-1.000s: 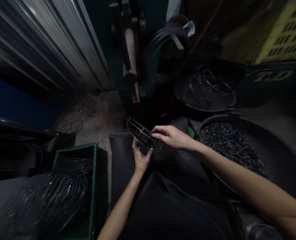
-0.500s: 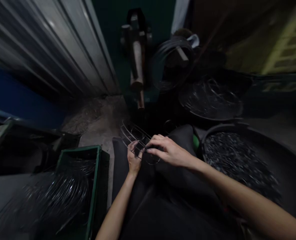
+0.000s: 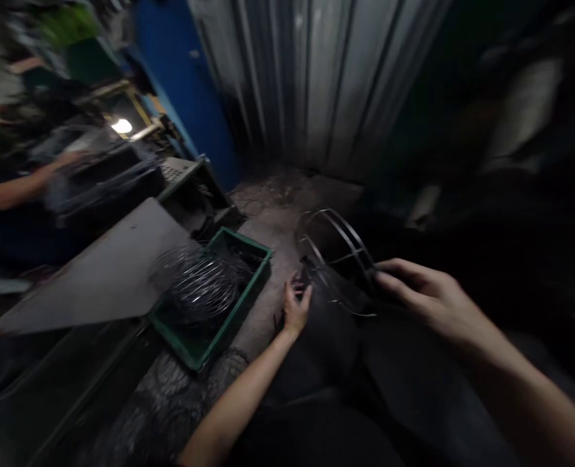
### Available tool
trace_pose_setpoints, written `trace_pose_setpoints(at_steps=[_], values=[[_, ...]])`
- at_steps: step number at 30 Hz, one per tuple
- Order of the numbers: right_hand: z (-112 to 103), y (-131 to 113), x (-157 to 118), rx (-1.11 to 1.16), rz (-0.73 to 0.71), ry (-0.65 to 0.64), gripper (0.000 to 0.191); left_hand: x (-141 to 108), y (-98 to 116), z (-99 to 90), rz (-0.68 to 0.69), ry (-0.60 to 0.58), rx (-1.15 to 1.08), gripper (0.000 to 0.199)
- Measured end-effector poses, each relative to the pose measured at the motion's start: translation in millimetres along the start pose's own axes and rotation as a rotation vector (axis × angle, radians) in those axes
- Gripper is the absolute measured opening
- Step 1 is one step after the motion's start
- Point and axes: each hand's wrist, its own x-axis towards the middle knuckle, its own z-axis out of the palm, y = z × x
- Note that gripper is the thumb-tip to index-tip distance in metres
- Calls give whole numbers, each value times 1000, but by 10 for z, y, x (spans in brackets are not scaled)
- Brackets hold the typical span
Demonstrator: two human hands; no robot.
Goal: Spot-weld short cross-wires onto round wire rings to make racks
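Observation:
A round cage of thin, shiny wire [image 3: 358, 251], with curved hoops joined by short crossbars, hangs above my dark-clothed lap. My right hand [image 3: 426, 295] pinches its right side between thumb and fingers. On the other side of the cage is my left hand [image 3: 297, 311], its fingers curled but apart, and no grip on the wire shows. Left of that hand stands a green crate [image 3: 241, 324] with a bundle of curved wire pieces [image 3: 204, 282] heaped in it. Motion blur softens the wire and the fingertips.
A grey sheet panel [image 3: 107, 272] lies beside the crate, and a metal box [image 3: 185, 175] with a perforated top stands behind. Corrugated metal sheeting [image 3: 306, 84] closes the back. At far left, another person's arm [image 3: 19, 188] reaches towards plastic-wrapped items. Wire coils [image 3: 165, 383] lie on the floor.
The view has swung left, towards the crate and the other person. Both my hands were together on the wire cage; now they are apart, and the cage is with my right hand.

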Motion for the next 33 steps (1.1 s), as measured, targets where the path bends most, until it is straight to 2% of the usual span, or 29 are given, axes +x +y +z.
trace_pose_setpoints(at_steps=[1,3,6,9,11,13,17,19,22,25,30,33], values=[[-17,-7,-2,43,38,5,38,-36,-52,13,6,-8,56,39],[-46,-31,-29,124,101,68,36,-76,-106,15,127,-96,161,30],[-9,-101,-10,104,37,162,23,-44,-128,-150,328,-158,275,27],[57,-124,209,113,-112,63,18,121,-179,-450,420,-40,395,30],[30,-75,354,29,-192,26,16,210,-173,-546,450,47,423,33],[-50,9,383,-110,-194,61,15,182,-77,-481,474,22,390,32],[-158,244,276,-327,-100,202,14,-101,210,-144,460,-140,270,23],[-135,426,422,-338,-70,259,15,-148,240,-62,418,-164,307,20],[48,774,1061,-298,12,291,18,-57,137,-114,296,-180,353,20],[411,1107,1874,-337,109,230,21,16,70,-218,209,-178,347,21],[1124,1634,2949,-690,189,-33,25,-31,75,-213,207,-185,294,27],[1584,1980,3454,-808,186,-154,26,-139,-103,-134,205,-149,241,29]])
